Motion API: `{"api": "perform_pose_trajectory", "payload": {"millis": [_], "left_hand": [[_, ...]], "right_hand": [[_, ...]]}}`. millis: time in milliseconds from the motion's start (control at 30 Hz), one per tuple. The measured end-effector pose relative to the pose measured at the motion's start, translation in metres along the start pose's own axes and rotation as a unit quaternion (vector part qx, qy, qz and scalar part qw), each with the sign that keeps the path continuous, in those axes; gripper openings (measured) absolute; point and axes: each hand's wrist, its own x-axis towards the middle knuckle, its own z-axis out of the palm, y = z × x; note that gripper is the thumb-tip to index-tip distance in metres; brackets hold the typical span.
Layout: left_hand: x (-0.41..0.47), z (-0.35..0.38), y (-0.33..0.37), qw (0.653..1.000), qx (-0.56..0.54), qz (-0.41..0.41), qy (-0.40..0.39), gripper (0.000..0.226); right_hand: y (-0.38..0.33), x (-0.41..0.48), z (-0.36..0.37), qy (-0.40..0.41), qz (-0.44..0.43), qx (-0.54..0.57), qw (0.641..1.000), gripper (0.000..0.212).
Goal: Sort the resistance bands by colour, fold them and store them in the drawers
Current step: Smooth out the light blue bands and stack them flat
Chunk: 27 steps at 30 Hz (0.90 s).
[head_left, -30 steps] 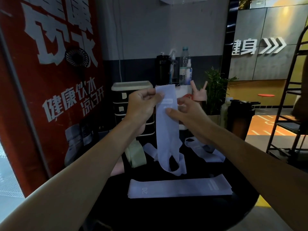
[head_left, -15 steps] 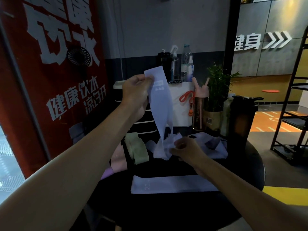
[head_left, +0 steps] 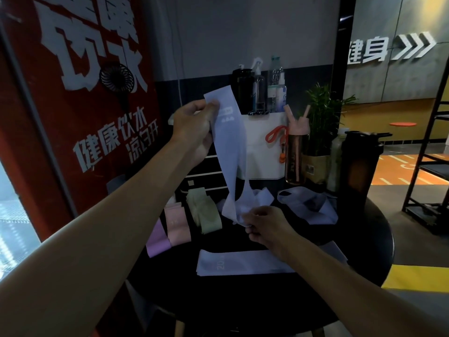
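- While the left hand (head_left: 194, 127) is raised high over a round dark surface (head_left: 243, 300), its thumb and fingers pinch the top end of a long pale lilac band (head_left: 230, 147), which hangs down with a twist in it.
- The right hand (head_left: 264, 224) is lower, with curled fingers pinching the crumpled bottom end of the same band just above the surface.
- A flat lilac band (head_left: 238, 263) printed with "20" lies straight on the surface, directly below the right hand; the right forearm crosses over its right end.
- Behind the flat lilac band and to its left, three folded bands lie side by side: a purple band (head_left: 158, 242) outermost, then a pink band (head_left: 177, 224), then a green band (head_left: 205, 210).
- Behind the flat lilac band and to its right sits a loose heap of pale bands (head_left: 311, 205).
- Farther back from the flat lilac band stands a drawer unit (head_left: 206, 170), largely hidden by the left hand; whether any drawer is pulled out cannot be told.
- Also beyond the flat lilac band, toward the right, stand a pink bottle (head_left: 296, 152), a potted plant (head_left: 320, 117) and a black shaker (head_left: 359, 171).
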Motion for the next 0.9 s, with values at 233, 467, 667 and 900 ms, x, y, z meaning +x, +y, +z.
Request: {"api": "perform_pose_trajectory", "payload": {"millis": [233, 467, 667, 900], "left_hand": [[0.006, -0.012, 0.001, 1.0, 0.002, -0.008, 0.023, 0.008], [0.012, -0.019, 0.001, 1.0, 0.009, -0.009, 0.024, 0.012], [0.01, -0.013, 0.004, 1.0, 0.005, -0.017, 0.001, 0.011], [0.014, -0.02, 0.006, 1.0, -0.007, -0.023, -0.001, 0.009]], "right_hand": [[0.003, 0.0, -0.006, -0.019, 0.019, 0.101, 0.995, 0.018], [0.002, 0.003, -0.003, -0.045, -0.018, 0.1, 0.994, 0.02], [-0.006, 0.014, 0.015, -0.034, -0.035, 0.009, 0.999, 0.021], [-0.002, 0.019, 0.012, -0.016, 0.018, 0.084, 0.996, 0.02]]}}
